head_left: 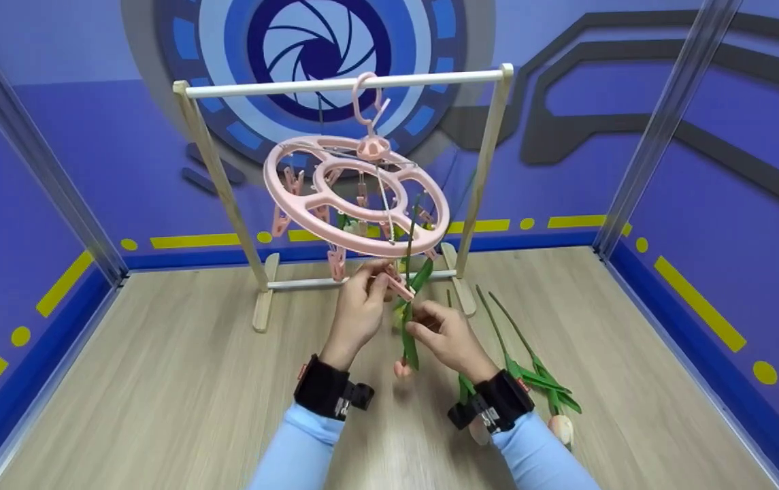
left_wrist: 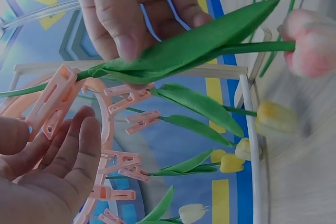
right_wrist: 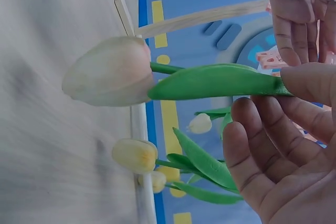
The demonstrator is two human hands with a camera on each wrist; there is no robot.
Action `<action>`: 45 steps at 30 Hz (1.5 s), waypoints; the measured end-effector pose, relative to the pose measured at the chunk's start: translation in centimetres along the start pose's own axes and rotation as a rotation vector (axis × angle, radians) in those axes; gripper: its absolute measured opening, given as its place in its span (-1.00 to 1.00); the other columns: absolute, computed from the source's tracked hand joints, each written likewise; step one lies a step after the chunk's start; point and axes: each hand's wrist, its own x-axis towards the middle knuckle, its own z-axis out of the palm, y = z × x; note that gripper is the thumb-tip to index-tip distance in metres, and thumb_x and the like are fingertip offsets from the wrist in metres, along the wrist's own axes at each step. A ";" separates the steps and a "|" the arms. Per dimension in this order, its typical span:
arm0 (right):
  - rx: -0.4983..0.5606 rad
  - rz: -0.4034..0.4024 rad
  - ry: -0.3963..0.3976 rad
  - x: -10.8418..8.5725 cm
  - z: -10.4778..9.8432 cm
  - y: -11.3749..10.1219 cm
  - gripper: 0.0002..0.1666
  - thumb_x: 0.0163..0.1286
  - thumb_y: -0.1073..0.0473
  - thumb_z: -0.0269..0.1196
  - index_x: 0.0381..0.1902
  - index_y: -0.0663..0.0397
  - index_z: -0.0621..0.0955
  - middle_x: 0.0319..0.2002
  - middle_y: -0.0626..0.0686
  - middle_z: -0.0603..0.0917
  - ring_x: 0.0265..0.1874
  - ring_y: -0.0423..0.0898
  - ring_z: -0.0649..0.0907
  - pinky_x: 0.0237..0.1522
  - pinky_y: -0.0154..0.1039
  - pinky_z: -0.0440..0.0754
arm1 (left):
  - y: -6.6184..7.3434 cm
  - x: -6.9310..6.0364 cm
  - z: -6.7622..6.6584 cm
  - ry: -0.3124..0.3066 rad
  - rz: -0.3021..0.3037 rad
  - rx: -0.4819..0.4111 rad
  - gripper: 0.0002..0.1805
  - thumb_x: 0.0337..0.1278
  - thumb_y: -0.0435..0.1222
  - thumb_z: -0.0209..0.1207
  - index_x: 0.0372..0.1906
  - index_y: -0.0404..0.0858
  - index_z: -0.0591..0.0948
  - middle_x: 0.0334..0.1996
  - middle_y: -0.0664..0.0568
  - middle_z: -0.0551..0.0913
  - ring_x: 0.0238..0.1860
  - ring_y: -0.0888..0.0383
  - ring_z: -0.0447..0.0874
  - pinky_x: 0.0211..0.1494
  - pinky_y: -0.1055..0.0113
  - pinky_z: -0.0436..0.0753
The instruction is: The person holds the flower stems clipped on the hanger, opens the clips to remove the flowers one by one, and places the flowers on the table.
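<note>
A pink clothespin [left_wrist: 54, 95] on the round pink hanger [head_left: 307, 204] sits across the stem of a pink-white tulip, whose head [right_wrist: 107, 72] points downward. My left hand [head_left: 360, 306] pinches that clothespin between thumb and fingers. On the right, my right hand [head_left: 450, 333] pinches the same tulip where its green leaf [right_wrist: 220, 81] meets the stem. Behind, in the left wrist view, a yellow tulip [left_wrist: 275, 118] and several others hang upside down from more pink clothespins [left_wrist: 128, 98].
The hanger hooks over the white top bar [head_left: 280, 87] of a wood-legged rack [head_left: 488, 163]. More tulips [head_left: 559, 429] lie on the table [head_left: 178, 395] at right, partly behind my right wrist. Blue printed panels [head_left: 722, 224] enclose the table's back and sides.
</note>
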 end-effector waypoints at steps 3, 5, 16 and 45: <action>0.026 0.005 0.001 -0.2 0.3 0.1 -0.88 0.44 0.33 0.30 -0.11 0.24 0.71 -0.25 0.12 0.73 -0.32 -0.16 0.63 -0.25 -0.35 0.58 | 0.0 -0.4 -0.2 0.007 0.005 -0.021 -0.71 0.59 -0.44 -0.03 0.21 -0.47 0.56 -0.06 -0.28 0.68 -0.11 -0.11 0.75 -0.04 0.06 0.73; 0.053 0.002 0.010 -0.4 0.5 0.1 -0.88 0.45 0.32 0.30 -0.11 0.25 0.71 -0.25 0.13 0.72 -0.32 -0.16 0.62 -0.26 -0.36 0.58 | 0.0 -0.6 -0.3 0.011 0.003 -0.026 -0.70 0.59 -0.43 -0.02 0.22 -0.45 0.56 -0.04 -0.27 0.68 -0.10 -0.11 0.75 -0.03 0.06 0.73; 0.059 0.009 0.097 -1.4 0.9 -0.1 -0.90 0.44 0.35 0.31 -0.14 0.23 0.73 -0.29 0.10 0.75 -0.36 -0.15 0.65 -0.29 -0.36 0.61 | 0.4 -1.4 -0.5 0.011 0.028 -0.060 -0.69 0.59 -0.41 0.00 0.23 -0.48 0.53 -0.05 -0.25 0.72 -0.08 -0.07 0.74 -0.06 0.20 0.72; -0.095 -0.014 0.140 -2.2 0.4 0.0 -0.92 0.43 0.36 0.31 -0.17 0.19 0.73 -0.31 0.02 0.72 -0.37 -0.14 0.66 -0.30 -0.33 0.62 | 0.3 -1.9 -0.9 0.031 0.053 -0.030 -0.68 0.47 -0.45 0.15 0.20 -0.54 0.55 -0.02 -0.26 0.72 -0.04 -0.09 0.71 -0.02 0.35 0.67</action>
